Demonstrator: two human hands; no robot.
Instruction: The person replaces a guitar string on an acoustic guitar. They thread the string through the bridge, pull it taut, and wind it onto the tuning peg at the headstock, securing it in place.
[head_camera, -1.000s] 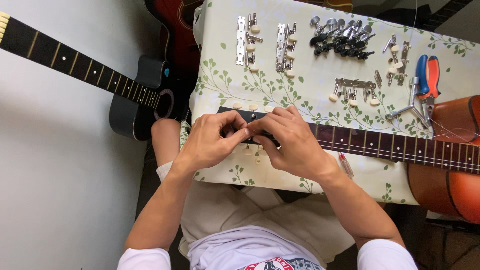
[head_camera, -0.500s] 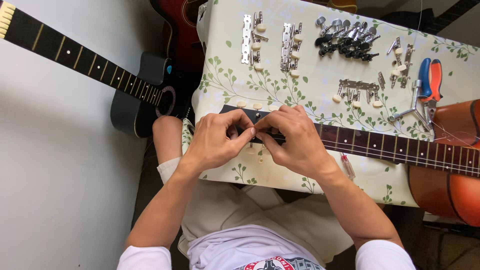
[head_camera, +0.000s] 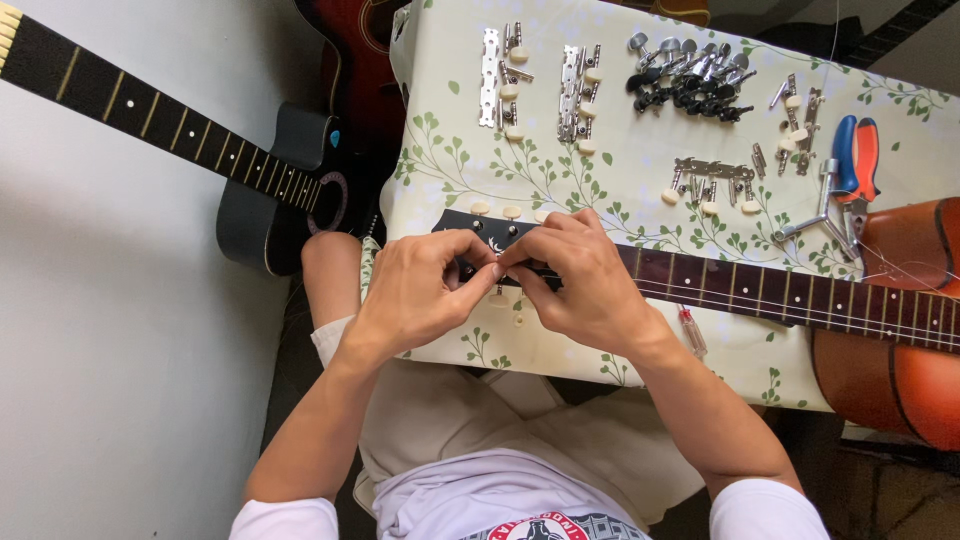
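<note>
A: The guitar headstock (head_camera: 470, 222) is lying on the leaf-patterned tablecloth (head_camera: 640, 170), under both hands, with the neck (head_camera: 780, 295) running off to the person's right.

B: And the hands?

A: The left hand (head_camera: 420, 290) and right hand (head_camera: 585, 285) are meeting fingertip to fingertip, pinching something small I cannot make out. The right is covering more of the neck.

B: Anything changing?

A: Barely; the fingertips are drawing a little closer than half a second ago.

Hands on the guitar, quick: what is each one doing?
Left hand: fingers pinched shut at the guitar headstock; what they grip is hidden.
Right hand: fingers curled shut on the same spot; cannot tell what it holds.
</note>
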